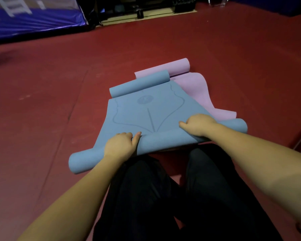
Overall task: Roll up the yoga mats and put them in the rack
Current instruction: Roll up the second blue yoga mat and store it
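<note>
A blue yoga mat [146, 110] lies on the red floor in front of me, rolled at its near end and curled at its far end. My left hand [121, 145] grips the near roll left of its middle, fingers curled over it. My right hand [197, 124] grips the same roll further right. Beneath and to the right lies a pink yoga mat [195, 89], partly covered by the blue one, with its far end curled into a roll. No rack is clearly visible.
My dark-trousered legs [163, 197] are just behind the roll. Red floor [50, 119] spreads to the left and beyond the mats. A blue banner [33, 18] stands at the far left, and dark equipment on a pale board [146, 11] at the far middle.
</note>
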A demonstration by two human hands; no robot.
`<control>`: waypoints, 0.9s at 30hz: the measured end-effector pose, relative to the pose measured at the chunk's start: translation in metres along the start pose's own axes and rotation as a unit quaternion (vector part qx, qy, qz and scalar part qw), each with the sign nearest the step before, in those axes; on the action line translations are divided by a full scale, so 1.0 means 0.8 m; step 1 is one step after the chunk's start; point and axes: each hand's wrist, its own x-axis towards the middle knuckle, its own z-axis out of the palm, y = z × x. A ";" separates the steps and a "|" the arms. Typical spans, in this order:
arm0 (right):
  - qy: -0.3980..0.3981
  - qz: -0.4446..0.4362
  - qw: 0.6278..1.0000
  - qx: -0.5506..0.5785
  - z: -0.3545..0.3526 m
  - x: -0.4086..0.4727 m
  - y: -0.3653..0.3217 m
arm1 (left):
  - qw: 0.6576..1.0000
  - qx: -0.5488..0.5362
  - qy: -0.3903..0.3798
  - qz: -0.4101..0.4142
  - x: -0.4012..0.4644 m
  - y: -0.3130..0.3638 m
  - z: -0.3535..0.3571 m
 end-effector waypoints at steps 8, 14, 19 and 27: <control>-0.218 -0.021 0.975 0.026 -0.005 -0.016 0.007 | 0.971 -0.040 -0.233 -0.022 -0.001 0.016 -0.009; -0.151 -0.058 0.987 0.009 0.015 -0.002 0.012 | 0.971 -0.059 -0.229 -0.036 -0.002 0.010 0.006; 0.022 -0.089 0.996 0.002 0.026 -0.008 0.008 | 0.975 -0.093 -0.194 -0.050 0.004 0.006 0.008; 0.107 -0.071 0.992 -0.018 0.044 -0.038 0.002 | 0.953 -0.087 -0.279 -0.075 0.042 0.003 0.006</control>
